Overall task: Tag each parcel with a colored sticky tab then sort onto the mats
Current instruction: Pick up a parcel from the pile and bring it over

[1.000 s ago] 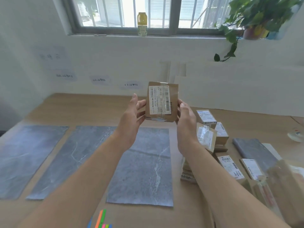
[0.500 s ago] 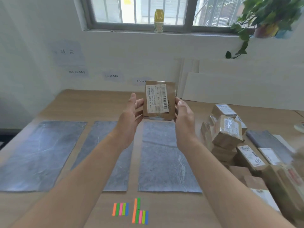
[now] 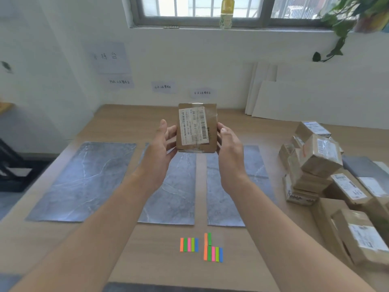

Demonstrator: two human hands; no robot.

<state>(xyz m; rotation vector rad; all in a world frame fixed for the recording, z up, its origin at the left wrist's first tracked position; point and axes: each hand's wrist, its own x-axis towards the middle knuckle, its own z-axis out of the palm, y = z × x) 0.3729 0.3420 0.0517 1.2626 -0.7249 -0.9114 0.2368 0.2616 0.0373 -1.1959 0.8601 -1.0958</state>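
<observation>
I hold a small flat brown parcel (image 3: 196,128) upright in front of me, its white barcode label facing me. My left hand (image 3: 162,144) grips its left edge and my right hand (image 3: 228,146) its right edge, above the table. Three grey marbled mats lie side by side on the wooden table: the left mat (image 3: 84,180), the middle mat (image 3: 174,190) and the right mat (image 3: 219,192), partly hidden by my arms. Two sets of colored sticky tabs (image 3: 189,244) (image 3: 213,250) lie near the front edge. No tab shows on the parcel.
A heap of brown labelled parcels (image 3: 320,163) fills the table's right side, with a larger box (image 3: 355,234) at the front right. White boards (image 3: 294,95) lean on the wall. Paper labels (image 3: 163,87) hang on the wall behind the mats. A bottle (image 3: 227,12) stands on the windowsill.
The view has swung left and down, so all three mats and both tab sets now show. The parcel stays held upright between both hands, a little lower in view.
</observation>
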